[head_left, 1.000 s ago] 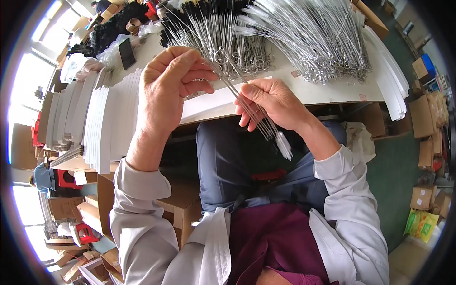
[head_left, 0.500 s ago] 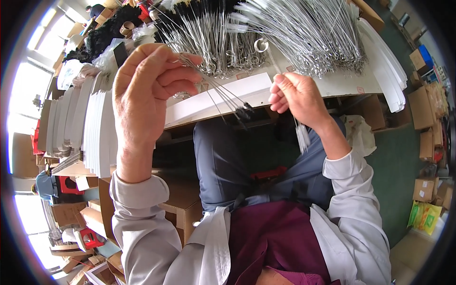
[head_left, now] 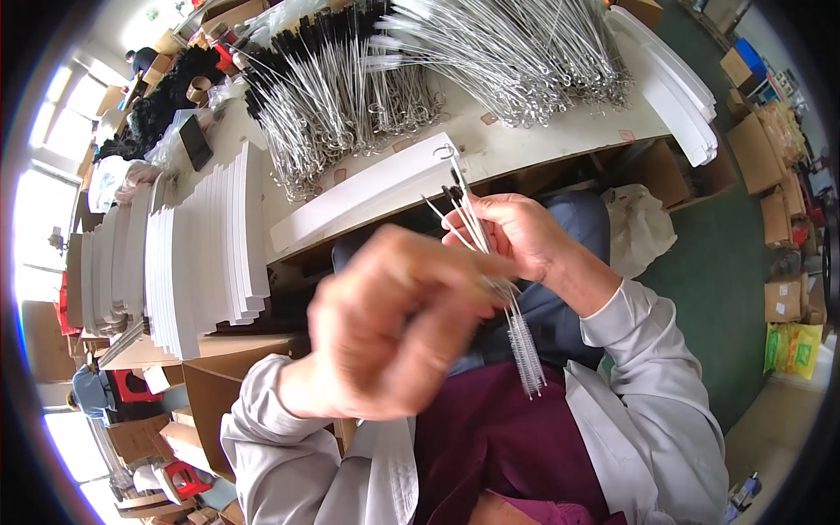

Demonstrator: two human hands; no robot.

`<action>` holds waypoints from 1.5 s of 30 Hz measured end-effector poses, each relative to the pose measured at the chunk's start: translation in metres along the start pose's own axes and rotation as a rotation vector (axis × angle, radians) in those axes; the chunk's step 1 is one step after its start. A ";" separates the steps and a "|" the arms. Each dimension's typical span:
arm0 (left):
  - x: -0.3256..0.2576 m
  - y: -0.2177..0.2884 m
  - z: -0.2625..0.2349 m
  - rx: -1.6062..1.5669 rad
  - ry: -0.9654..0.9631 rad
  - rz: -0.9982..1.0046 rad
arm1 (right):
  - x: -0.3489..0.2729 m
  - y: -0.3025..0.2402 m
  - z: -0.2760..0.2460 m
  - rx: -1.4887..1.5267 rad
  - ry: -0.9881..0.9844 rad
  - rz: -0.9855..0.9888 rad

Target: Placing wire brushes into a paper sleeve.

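Observation:
My right hand (head_left: 518,234) grips a small bunch of thin wire brushes, whose white bristled ends (head_left: 527,359) hang down over my lap. A wire ring (head_left: 444,151) shows at the bunch's upper end. Smeared by motion, my left hand (head_left: 394,324) is in front of my body with its fingertips at the wires, just below the right hand. Several black-tipped wire brushes (head_left: 453,194) run from those fingers up beside the right hand, their dark tips uppermost. The left fingers partly hide where the two groups meet.
On the white table lie a heap of black-bristled wire brushes (head_left: 315,105) and a heap of white-bristled ones (head_left: 516,57). A long white strip (head_left: 367,192) lies along the front edge. Stacked white cardboard pieces (head_left: 206,254) stand left; more white strips (head_left: 669,83) lie right.
Both hands have come down toward my lap and together. My left hand swung right and turned, so the black tips now point up. The view has shifted slightly over the table.

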State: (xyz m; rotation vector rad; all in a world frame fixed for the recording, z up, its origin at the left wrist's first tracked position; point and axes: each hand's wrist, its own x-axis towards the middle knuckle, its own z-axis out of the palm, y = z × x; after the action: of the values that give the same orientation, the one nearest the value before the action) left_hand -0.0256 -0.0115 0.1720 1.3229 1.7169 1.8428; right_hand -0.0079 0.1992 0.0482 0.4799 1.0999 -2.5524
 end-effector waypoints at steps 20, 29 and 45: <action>-0.032 -0.077 0.128 0.278 -0.481 0.465 | -0.054 -0.028 -0.048 -0.034 0.285 -0.075; -0.039 -0.113 0.137 0.294 -0.471 0.480 | -0.034 -0.024 -0.044 -0.090 0.236 -0.066; -0.020 -0.117 0.048 0.369 0.212 -0.029 | -0.046 0.001 -0.028 -0.828 0.220 -0.421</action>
State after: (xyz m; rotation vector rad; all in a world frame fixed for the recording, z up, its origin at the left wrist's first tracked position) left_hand -0.0200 0.0326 0.0515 1.2523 2.2617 1.7614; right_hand 0.0379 0.2265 0.0490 0.3237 2.3726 -2.0736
